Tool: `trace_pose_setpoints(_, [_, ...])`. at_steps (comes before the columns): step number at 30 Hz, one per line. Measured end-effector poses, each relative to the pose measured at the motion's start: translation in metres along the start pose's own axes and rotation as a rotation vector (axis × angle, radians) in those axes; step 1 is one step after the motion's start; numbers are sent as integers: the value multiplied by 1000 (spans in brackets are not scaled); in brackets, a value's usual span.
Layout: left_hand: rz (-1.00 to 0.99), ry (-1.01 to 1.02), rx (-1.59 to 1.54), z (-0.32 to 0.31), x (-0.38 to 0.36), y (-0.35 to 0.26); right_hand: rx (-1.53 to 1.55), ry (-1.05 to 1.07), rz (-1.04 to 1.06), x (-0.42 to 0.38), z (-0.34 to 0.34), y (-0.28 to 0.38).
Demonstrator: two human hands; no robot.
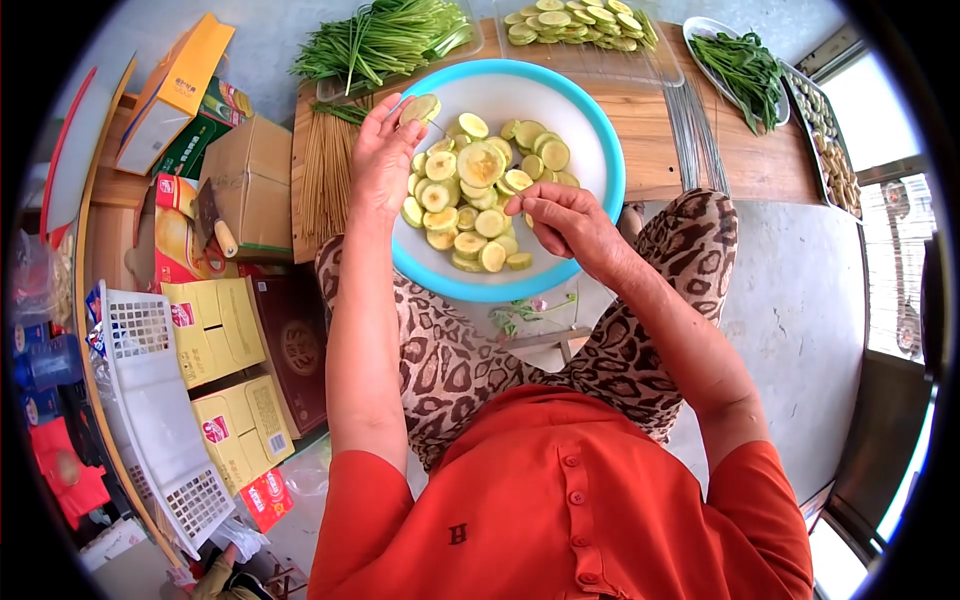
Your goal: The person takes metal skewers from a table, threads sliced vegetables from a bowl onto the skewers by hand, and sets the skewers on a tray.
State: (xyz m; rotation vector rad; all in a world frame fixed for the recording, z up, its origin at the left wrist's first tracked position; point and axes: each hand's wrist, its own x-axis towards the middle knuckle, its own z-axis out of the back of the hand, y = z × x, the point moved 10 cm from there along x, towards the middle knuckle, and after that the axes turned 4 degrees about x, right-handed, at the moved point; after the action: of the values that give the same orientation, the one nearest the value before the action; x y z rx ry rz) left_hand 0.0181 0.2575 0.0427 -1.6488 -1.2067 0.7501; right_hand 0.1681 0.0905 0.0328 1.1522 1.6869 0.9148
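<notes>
My left hand [384,150] is at the upper left rim of a white basin [545,92] with a blue rim, its fingers closed on a round green vegetable slice [421,109]. A thin skewer seems to run from that slice down toward the basin. Over the right side of the basin is my right hand [572,222], thumb and fingers pinched together; whether anything is between them is too small to tell. Many pale green slices [482,164] lie piled in the basin, which rests over my lap against the table edge.
Wooden skewers [328,172] lie on the table [645,130] left of the basin, metal skewers [692,135] on the right. Behind are trays of green stalks [385,42] and skewered slices [580,25], plus a leafy plate [740,75]. Boxes [250,185] and a white basket [160,400] stand left.
</notes>
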Motion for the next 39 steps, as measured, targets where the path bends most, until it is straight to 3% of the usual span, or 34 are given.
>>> trace_pose_setpoints(11, [-228, -20, 334, -8, -8, -23, 6, -29, -10, 3, 2, -7])
trace_pose_setpoints(27, [-224, 78, 310, -28, -12, -11, -13, -58, -3, 10, 0, -10])
trace_pose_setpoints(29, [-158, -65, 168, -18, -14, -10, -14, -54, 12, 13, -1, -8])
trace_pose_setpoints(33, [10, -134, -21, -7, -12, 14, -18, -51, 27, 15, -5, -7])
trace_pose_setpoints(35, [191, 70, -349, -24, -10, 35, -13, -22, 28, 16, -8, -10])
trace_pose_setpoints(39, [202, 42, -482, -28, -14, 35, 14, 7, 20, 19, -17, -18])
